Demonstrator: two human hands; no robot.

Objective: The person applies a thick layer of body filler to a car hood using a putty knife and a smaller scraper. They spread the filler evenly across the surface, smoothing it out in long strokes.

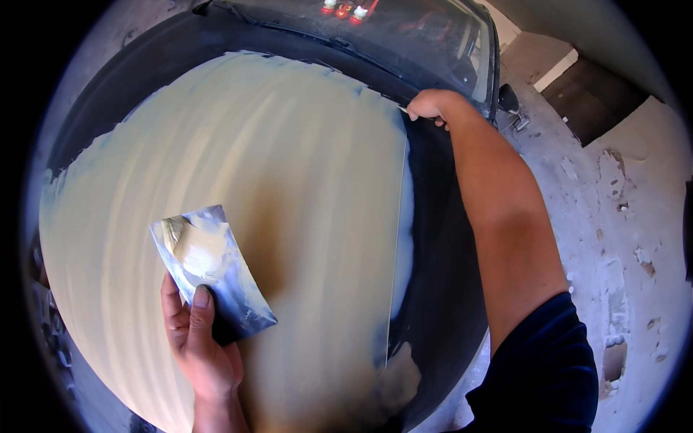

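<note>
My left hand (206, 353) grips a flat metal putty plate (242, 299), thumb on top and fingers beneath. A smooth lump of cream putty (203, 251) lies on the plate, with a darker dab at its upper left corner. Below it spreads a car hood coated in beige putty (317, 166), streaked in long curved bands. My right hand (433, 105) reaches to the far right of the coating, close to the windshield. Its fingers are closed on a thin putty scraper (403, 110); only a pale sliver of the blade shows, at the coating's edge.
Dark bare hood (447, 238) borders the putty on the right. Beyond it are a wiper (346, 47), the windshield (426, 36) with small red and white figures behind it, and a side mirror (508, 99). Worn pale floor (606, 238) lies to the right.
</note>
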